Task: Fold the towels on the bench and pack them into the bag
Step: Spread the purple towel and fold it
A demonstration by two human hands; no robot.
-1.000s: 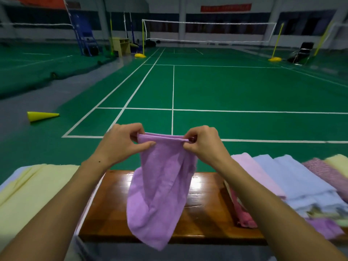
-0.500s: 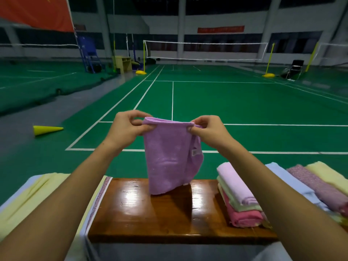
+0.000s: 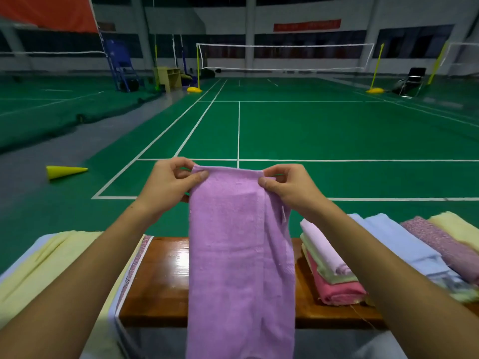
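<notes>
Purple towel [image 3: 241,255] above glossy wooden bench [image 3: 160,281] (green badminton court [image 3: 337,130] beyond)

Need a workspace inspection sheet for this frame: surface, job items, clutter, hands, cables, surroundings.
Surface: glossy wooden bench, bare in the middle.
Job's things: purple towel held up, hanging in front of the bench; folded stack of pink, green and red towels to the right; unfolded towels farther right; yellow cloth on the left; bag not identifiable.
Clutter: nothing seen.
Grippers: left hand and right hand each pinch a top corner.
Cables: nothing seen.
Surroundings: green badminton court, net, fallen yellow cone.
</notes>
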